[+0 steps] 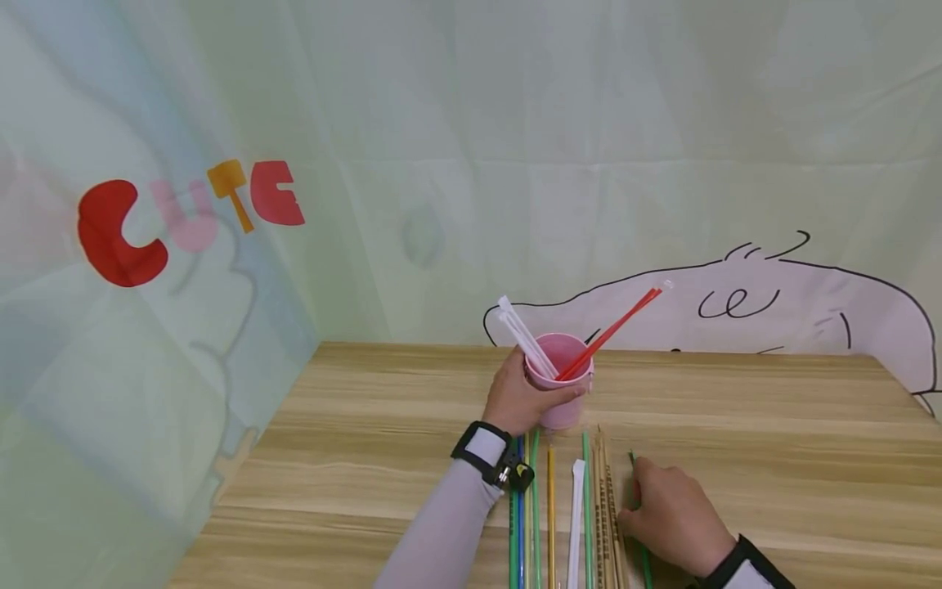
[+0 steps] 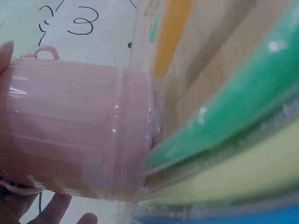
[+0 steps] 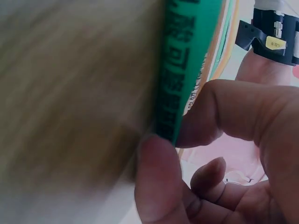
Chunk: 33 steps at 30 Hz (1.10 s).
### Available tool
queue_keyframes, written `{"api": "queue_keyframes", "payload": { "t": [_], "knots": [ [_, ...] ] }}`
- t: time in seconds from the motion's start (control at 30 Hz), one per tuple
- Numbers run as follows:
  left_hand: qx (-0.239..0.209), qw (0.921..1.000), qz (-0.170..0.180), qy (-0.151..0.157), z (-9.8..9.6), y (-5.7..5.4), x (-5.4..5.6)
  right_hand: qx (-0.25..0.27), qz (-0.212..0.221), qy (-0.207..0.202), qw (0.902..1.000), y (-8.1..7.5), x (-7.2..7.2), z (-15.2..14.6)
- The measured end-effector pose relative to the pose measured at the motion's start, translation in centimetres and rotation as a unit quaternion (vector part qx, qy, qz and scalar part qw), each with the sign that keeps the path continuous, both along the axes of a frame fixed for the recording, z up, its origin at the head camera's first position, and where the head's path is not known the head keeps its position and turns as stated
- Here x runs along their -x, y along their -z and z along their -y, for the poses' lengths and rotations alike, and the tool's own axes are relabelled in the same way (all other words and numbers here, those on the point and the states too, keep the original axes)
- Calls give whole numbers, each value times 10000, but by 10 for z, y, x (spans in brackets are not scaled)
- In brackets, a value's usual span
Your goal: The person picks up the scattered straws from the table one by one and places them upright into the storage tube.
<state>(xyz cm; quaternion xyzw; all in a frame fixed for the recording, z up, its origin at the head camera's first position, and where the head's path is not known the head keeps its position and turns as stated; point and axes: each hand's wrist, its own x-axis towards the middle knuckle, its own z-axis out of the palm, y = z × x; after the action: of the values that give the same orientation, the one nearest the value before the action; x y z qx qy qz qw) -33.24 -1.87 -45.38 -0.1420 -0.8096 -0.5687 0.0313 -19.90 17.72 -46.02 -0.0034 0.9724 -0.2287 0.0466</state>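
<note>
My left hand (image 1: 513, 397) grips a small pink bucket (image 1: 562, 415) near the back of the table, thumb across its front. White paper-wrapped straws (image 1: 527, 337) lean left out of the bucket, and red straws (image 1: 614, 331) lean right. In the left wrist view the bucket (image 2: 70, 126) fills the left side, with fingers around it. At the right end of the row, my right hand (image 1: 677, 511) pinches a green straw (image 1: 647, 568) between thumb and finger. Dark printed characters show on this green straw (image 3: 180, 60) in the right wrist view.
In front of the bucket lies a row of straws: green, blue and yellow at left, an orange one (image 1: 551, 507), a white-wrapped one (image 1: 576, 523), another green (image 1: 588, 499) and brown printed wrapped sticks (image 1: 605, 515). A printed cloth (image 1: 441, 164) hangs behind the wooden table (image 1: 353, 425).
</note>
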Motion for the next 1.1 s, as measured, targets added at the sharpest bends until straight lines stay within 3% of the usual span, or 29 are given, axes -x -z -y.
{"api": "queue_keyframes", "payload": {
  "t": [0.27, 0.47, 0.6, 0.73, 0.83, 0.93, 1.1],
  "knots": [
    [-11, 10000, 30, -18, -1, 2, 1, 234, 192, 78, 9995, -3, 3, -4],
    [1, 10000, -18, 2, 0, 2, 2, 468, -76, 51, 9989, -9, 6, -14],
    [-3, 10000, 10, -2, 0, 1, 1, 764, -180, 28, 9969, -22, 9, -21],
    [21, 10000, 39, -28, 0, 1, 0, 1175, -369, -13, 9924, -45, 13, -27],
    [37, 10000, 29, -33, 0, 2, 0, 1421, -866, -99, 9860, -66, 15, -30],
    [48, 10000, 27, -36, 0, 2, 1, 1518, -1628, -191, 9747, -86, 19, -32],
    [51, 10000, 34, -55, -1, 3, 1, 1715, -2956, -278, 9394, -114, 29, -28]
  ]
}}
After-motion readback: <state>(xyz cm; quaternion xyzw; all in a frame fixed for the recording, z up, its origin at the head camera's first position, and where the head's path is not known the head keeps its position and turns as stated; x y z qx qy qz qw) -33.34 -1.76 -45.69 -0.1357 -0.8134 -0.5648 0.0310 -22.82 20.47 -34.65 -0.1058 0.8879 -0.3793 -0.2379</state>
